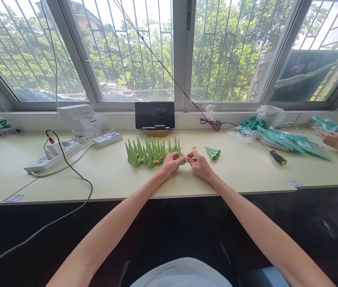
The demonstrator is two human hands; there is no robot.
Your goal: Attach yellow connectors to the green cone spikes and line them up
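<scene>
Upright at the table's middle, a green cone [180, 148] is held by my left hand [171, 162], whose fingers are closed round its lower part. Close by on the right, my right hand [198, 163] pinches at the cone's base; what lies between its fingertips is too small to name. Left of my hands stands a group of several green cones [150, 156] with small yellow pieces [157, 161] among them. Loose green cones [213, 153] lie on their sides right of my right hand, and small yellow pieces [194, 149] lie just behind it.
A phone [155, 115] leans on a stand at the back. Left are a power strip [52, 156], stacked white boxes [85, 123] and a black cable [82, 179]. Right lie a screwdriver [278, 157] and green plastic bags [288, 139]; another person's hand [334, 139] touches bags at far right.
</scene>
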